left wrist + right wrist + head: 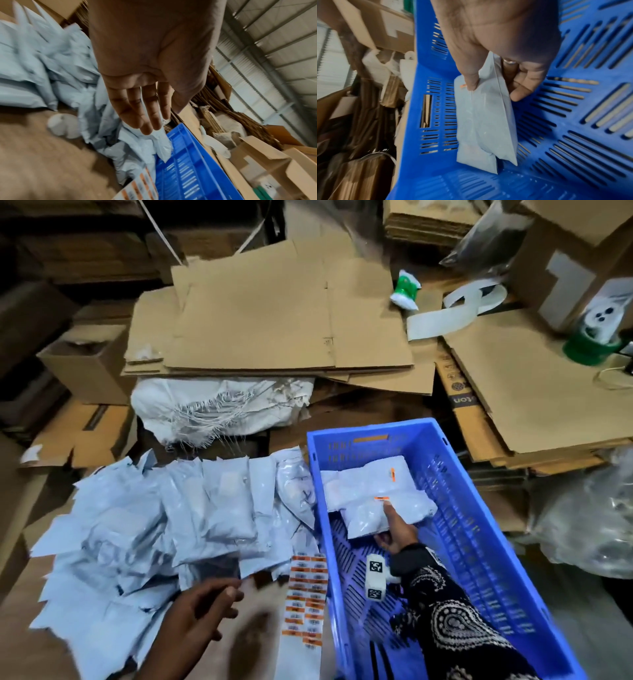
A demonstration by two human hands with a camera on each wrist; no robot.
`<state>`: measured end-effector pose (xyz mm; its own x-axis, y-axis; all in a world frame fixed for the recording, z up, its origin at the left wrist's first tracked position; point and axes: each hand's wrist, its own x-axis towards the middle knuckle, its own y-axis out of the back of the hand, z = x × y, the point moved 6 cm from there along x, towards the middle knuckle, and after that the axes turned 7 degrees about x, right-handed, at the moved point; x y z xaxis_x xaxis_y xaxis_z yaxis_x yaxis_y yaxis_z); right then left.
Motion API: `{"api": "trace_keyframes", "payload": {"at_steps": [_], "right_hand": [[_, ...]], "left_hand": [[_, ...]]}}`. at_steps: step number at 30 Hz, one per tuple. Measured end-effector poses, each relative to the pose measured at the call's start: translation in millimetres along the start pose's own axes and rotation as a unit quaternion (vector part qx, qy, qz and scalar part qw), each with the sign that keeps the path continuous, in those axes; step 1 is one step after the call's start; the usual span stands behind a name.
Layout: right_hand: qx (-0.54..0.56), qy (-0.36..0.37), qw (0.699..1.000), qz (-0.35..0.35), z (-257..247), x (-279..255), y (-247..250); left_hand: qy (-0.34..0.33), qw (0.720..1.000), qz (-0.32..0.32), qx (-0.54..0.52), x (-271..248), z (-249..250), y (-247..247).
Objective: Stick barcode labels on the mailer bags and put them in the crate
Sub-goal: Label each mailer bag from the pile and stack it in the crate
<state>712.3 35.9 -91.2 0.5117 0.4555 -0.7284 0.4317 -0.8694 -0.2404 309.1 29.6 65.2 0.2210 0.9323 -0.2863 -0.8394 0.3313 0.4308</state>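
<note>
Inside my blue crate [486, 505] I count two labelled bags, the near bag [383, 513] pinched in my right hand [397, 534], thumb on top. A pile of bags [164, 518] and one label sheet [306, 594] lie left; my left hand [202, 607] hovers there, fingers relaxed, empty.

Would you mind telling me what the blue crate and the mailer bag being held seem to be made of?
The blue crate looks like rigid moulded plastic: uniform colour, slotted walls and floor, slight sheen. The mailer bag in the right hand seems thin, glossy plastic film: it creases softly and shows a seam.
</note>
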Motion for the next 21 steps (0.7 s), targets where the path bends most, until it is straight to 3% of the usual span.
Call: {"api": "trace_keyframes", "payload": {"at_steps": [7,12,16,19,21], "right_hand": [[-0.004,0.023,0.999,0.03,11.5,25.0,-2.2],[-0.089,0.031,0.994,0.059,13.1,18.2,11.6],[-0.17,0.092,0.975,0.11,20.7,53.1,53.3],[-0.239,0.159,0.948,0.135,-7.2,-8.9,29.7],[-0.211,0.224,0.945,0.11,-33.9,-58.3,1.6]], "left_hand": [[0.057,0.998,0.026,-0.025,-17.7,-14.4,13.1],[0.057,0.997,0.039,-0.041,-25.4,-16.7,15.1],[0.05,0.998,0.019,-0.032,-26.8,-21.2,15.4],[0.037,0.999,0.015,-0.029,-33.5,-20.0,20.8],[0.028,0.999,0.006,-0.027,-35.1,-19.4,22.6]]}}
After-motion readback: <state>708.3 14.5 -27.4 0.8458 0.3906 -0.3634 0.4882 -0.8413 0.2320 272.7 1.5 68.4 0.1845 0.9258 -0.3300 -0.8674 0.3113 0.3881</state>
